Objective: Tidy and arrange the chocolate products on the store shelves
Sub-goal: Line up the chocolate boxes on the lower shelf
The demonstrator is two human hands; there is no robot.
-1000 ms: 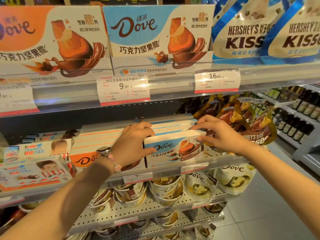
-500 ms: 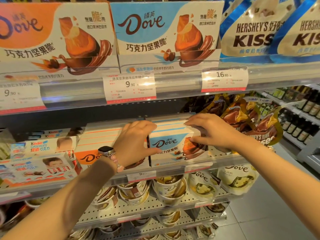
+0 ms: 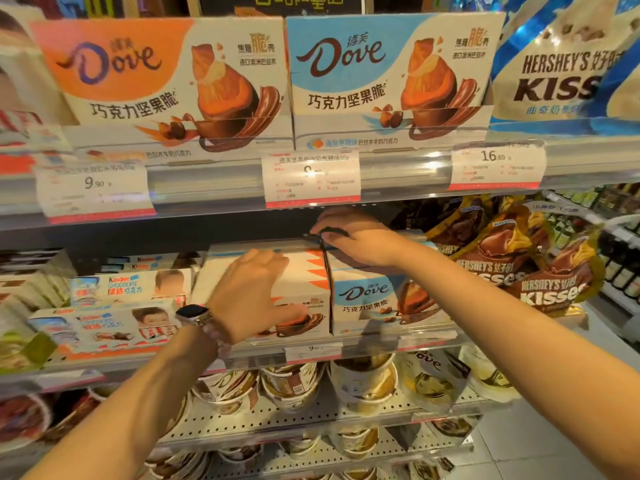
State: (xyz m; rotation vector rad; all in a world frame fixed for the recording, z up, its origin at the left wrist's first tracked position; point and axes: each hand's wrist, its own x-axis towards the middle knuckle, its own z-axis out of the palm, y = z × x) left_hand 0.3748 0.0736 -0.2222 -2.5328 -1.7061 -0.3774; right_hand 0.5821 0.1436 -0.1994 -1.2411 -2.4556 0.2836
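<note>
On the middle shelf a row of blue Dove boxes (image 3: pixel 367 296) stands next to a row of orange Dove boxes (image 3: pixel 308 271), both facing forward. A thin black divider (image 3: pixel 323 252) runs between the two rows. My left hand (image 3: pixel 252 292) lies over the top and front of the orange row, fingers spread and thumb on the front box. My right hand (image 3: pixel 353 240) reaches back over the blue row, fingers curled round the top of the black divider near the shelf's back.
Kinder chocolate boxes (image 3: pixel 114 289) lie left of the Dove rows; brown Hershey's Kisses bags (image 3: pixel 540 282) hang on the right. Large Dove display boxes (image 3: pixel 156 81) and price tags (image 3: pixel 311 178) fill the shelf above. Dove cups (image 3: pixel 363 386) stand on the shelf below.
The blue Dove box was pushed into its row. My left hand shifted from it onto the orange row. My right hand left its far side and moved back to the divider.
</note>
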